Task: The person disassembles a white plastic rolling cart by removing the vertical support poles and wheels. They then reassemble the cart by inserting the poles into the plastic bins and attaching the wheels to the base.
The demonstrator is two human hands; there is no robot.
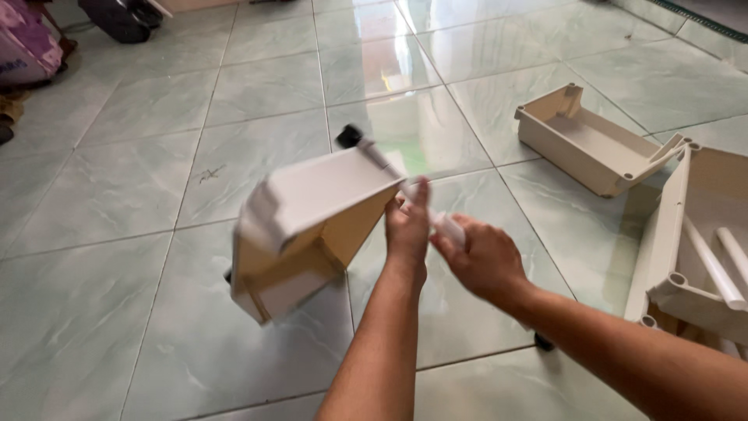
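A cream plastic tray point(304, 226) with black caster wheels is tipped on its side above the tiled floor, blurred by motion. My left hand point(407, 230) presses against its right corner, fingers up along a white tube point(413, 195) that sticks out of that corner. My right hand point(479, 257) is closed around the lower end of the same white tube, just right of the left hand. One black wheel point(349, 136) shows at the tray's top corner.
A second cream tray point(592, 140) lies on the floor at the upper right. A third tray point(686, 249) with loose white tubes in it sits at the right edge. Bags and dark objects point(117, 17) lie at the upper left. A small black piece point(544, 341) rests under my right forearm.
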